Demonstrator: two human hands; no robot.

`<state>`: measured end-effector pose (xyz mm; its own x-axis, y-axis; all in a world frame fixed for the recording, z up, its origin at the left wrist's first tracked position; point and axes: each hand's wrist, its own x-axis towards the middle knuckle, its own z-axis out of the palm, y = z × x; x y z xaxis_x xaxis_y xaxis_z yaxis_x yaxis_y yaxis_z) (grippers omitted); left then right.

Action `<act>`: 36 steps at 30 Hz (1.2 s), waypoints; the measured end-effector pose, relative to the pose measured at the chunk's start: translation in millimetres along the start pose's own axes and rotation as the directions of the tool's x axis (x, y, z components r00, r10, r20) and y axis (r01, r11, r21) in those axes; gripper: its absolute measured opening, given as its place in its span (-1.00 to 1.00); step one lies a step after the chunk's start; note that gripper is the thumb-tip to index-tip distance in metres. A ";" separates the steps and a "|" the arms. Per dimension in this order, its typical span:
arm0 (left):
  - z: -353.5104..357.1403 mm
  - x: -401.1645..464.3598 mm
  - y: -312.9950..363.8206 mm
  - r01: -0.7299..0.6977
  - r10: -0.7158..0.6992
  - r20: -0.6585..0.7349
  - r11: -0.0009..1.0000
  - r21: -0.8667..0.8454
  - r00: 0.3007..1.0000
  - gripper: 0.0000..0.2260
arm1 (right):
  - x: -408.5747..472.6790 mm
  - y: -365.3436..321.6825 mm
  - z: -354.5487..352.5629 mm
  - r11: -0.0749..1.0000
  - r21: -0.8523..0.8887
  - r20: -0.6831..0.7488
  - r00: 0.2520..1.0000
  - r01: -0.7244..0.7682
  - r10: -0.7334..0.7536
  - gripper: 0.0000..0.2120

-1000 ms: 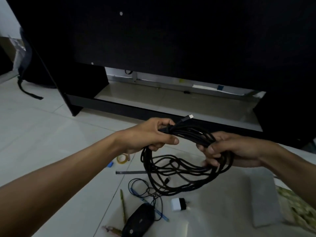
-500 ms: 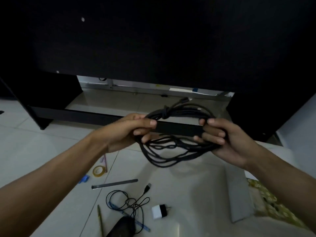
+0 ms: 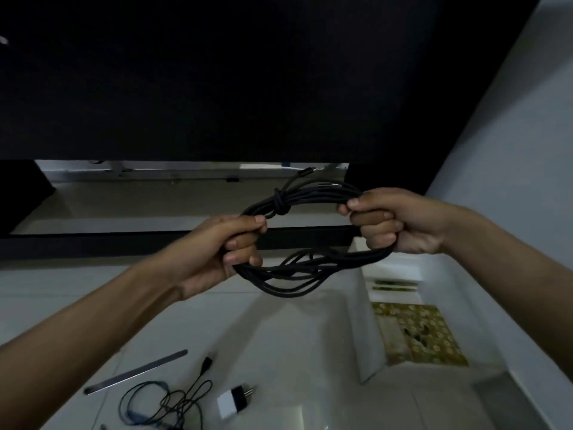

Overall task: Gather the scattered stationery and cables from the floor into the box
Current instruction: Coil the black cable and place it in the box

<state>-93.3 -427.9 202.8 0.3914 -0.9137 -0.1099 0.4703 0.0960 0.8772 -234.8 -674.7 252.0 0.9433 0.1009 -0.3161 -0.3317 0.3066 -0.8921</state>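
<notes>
Setting: pale tiled floor (image 3: 46, 290) below a dark desk (image 3: 248, 88).
Floor, left to right: grey ruler (image 3: 136, 371), thin black cable (image 3: 173, 401), white charger plug (image 3: 234, 402).
Left hand (image 3: 229, 249): fingers curled round the coiled black cable (image 3: 297, 274), gripping its left side.
Right hand (image 3: 390, 221): fist closed on the coil's right side, coil held in the air.
Box (image 3: 372, 336): open, white, low on the right, floral lining inside.

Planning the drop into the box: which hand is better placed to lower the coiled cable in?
Right hand: it grips the coiled cable nearer the open box; the left hand is farther.
</notes>
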 end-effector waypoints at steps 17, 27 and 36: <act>100.7 160.8 -87.8 -0.003 0.063 -0.137 0.917 0.399 0.989 -0.81 | -89.5 54.9 -158.3 0.986 -0.026 -0.510 0.847 0.162 -0.153 -0.78; 121.1 187.3 -198.6 0.102 0.005 -0.113 0.390 0.915 0.994 -0.71 | -83.4 147.6 -200.5 0.919 -0.321 -0.771 0.627 -0.228 -0.114 -0.73; 126.9 203.6 -205.1 0.107 0.119 -0.202 0.542 0.834 0.972 -0.78 | -65.3 161.0 -216.2 0.806 -0.529 -0.800 0.474 -0.265 -0.369 -0.74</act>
<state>-210.4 -683.7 59.9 0.5964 -0.7968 -0.0971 -0.3626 -0.3753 0.8530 -351.3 -836.6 59.3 0.5637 -0.8222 -0.0791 -0.5212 -0.2799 -0.8062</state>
